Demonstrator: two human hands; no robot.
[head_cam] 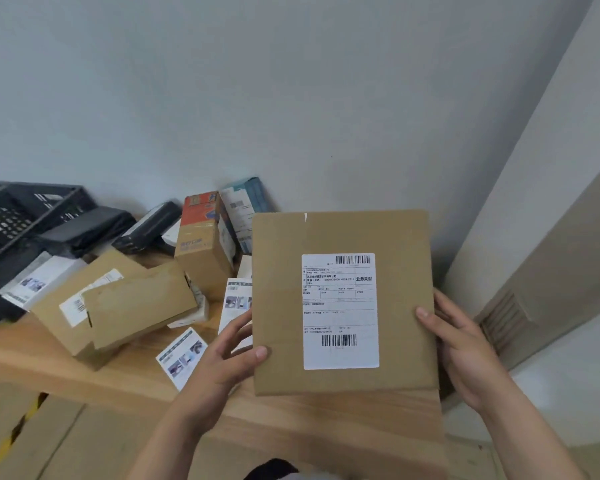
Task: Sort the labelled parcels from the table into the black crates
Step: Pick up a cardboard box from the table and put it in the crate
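Your left hand (227,355) and right hand (463,344) pinch the flat cardboard parcel (343,303) by its side edges, label (340,310) facing you, above the wooden table (118,379).

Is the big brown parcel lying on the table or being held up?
Held up. The left hand and right hand grip the brown parcel by its side edges, label facing the camera, above the table.

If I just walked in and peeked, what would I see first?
First, the big flat brown parcel with its white label, held up at the right between the left hand and the right hand. Next, the jumbled pile of boxes on the wooden table, and the black crates far left.
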